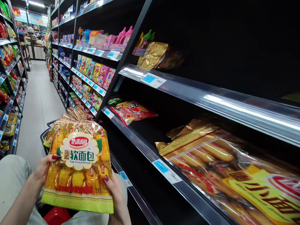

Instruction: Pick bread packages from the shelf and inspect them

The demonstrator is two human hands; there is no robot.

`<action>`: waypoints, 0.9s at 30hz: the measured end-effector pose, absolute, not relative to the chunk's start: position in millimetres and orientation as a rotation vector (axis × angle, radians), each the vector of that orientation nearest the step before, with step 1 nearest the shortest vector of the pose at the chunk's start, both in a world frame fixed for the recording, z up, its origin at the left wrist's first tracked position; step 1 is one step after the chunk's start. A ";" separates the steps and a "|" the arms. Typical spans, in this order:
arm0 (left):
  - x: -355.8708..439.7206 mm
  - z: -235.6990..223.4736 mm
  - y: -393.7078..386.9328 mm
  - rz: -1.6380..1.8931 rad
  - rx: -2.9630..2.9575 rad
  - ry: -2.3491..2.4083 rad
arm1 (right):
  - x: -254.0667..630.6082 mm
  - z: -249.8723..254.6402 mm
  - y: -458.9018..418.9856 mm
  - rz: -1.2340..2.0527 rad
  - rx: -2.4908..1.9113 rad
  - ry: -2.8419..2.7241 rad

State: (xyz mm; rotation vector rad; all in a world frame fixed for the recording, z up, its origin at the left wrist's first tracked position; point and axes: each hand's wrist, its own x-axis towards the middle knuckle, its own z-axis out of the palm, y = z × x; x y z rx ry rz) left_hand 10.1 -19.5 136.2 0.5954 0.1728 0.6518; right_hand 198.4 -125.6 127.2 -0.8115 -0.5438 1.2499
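A clear bag of soft French bread (80,176), full of small yellow-wrapped rolls and gathered at the top, is held upright above my lap. My left hand (41,170) grips its left side, thumb on the front. On the lower right edge, my right hand (115,191) holds it the same way, with the thumb on the front and the other fingers hidden behind. Partly covered by the bag, a dark basket (44,136) stands on the floor and has another similar bag (49,135) in it.
To the right, a shelf edge (168,172) runs close by, bearing a large bread bag (218,169) and a red snack bag (133,111). Above it juts another shelf (214,92) with a gold bag (153,55). The aisle floor (38,95) stretches ahead between stocked racks.
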 end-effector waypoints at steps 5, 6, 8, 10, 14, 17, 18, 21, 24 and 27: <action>6.1 128.0 -17.1 0.603 0.581 0.119 | 199.7 128.8 -125.8 1.292 -0.796 -0.533; 5.4 127.1 -16.7 0.591 0.580 0.114 | 199.8 128.5 -125.7 1.284 -0.802 -0.542; 4.7 126.9 -16.1 0.574 0.588 0.109 | 200.4 127.0 -125.1 1.274 -0.813 -0.572; 4.6 127.9 -15.7 0.568 0.600 0.109 | 201.5 124.3 -124.6 1.276 -0.807 -0.596; 3.8 127.4 -14.7 0.583 0.609 0.123 | 202.3 120.2 -123.8 1.274 -0.788 -0.586; 1.5 124.9 -13.8 0.595 0.611 0.129 | 199.3 123.4 -124.0 1.274 -0.805 -0.578; 0.9 124.6 -13.6 0.596 0.614 0.126 | 197.6 125.7 -124.3 1.269 -0.814 -0.566; 0.9 127.2 -14.1 0.601 0.628 0.116 | 192.6 132.9 -125.2 1.249 -0.823 -0.517; 2.9 132.9 -15.8 0.621 0.647 0.111 | 190.6 135.5 -125.5 1.248 -0.821 -0.499; 3.8 135.6 -16.9 0.650 0.659 0.111 | 191.4 134.2 -125.3 1.241 -0.833 -0.510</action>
